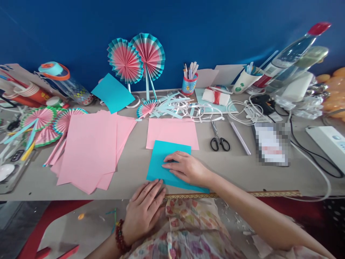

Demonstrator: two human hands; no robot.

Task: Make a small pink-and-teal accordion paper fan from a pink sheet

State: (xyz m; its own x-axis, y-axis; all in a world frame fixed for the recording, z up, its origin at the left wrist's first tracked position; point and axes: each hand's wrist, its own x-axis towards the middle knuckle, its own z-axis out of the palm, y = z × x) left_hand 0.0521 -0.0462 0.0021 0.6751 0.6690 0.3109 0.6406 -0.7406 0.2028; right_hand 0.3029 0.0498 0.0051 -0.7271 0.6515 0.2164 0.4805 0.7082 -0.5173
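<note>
A blue sheet of paper (pixel 159 158) lies on the table in front of me, its far edge overlapping a pink sheet (pixel 172 131). My right hand (pixel 190 168) rests on the blue sheet with its fingers stretched to the left. At the sheet's near left corner is my left hand (pixel 147 203), fingers extended over the table edge and its tips at the paper. Neither hand grips anything. Black-handled scissors (pixel 219 138) lie beyond my right hand, with a pale lilac stick (pixel 240 138) beside them.
Pink sheets (pixel 91 147) are stacked at left, near small folded fans (pixel 40 120). Two pleated paper fans (pixel 148 54) stand at the back, behind paper strips (pixel 172 106). A pen cup (pixel 189 85), a tilted bottle (pixel 291 54), a glue gun (pixel 261 102) and cables line the right side.
</note>
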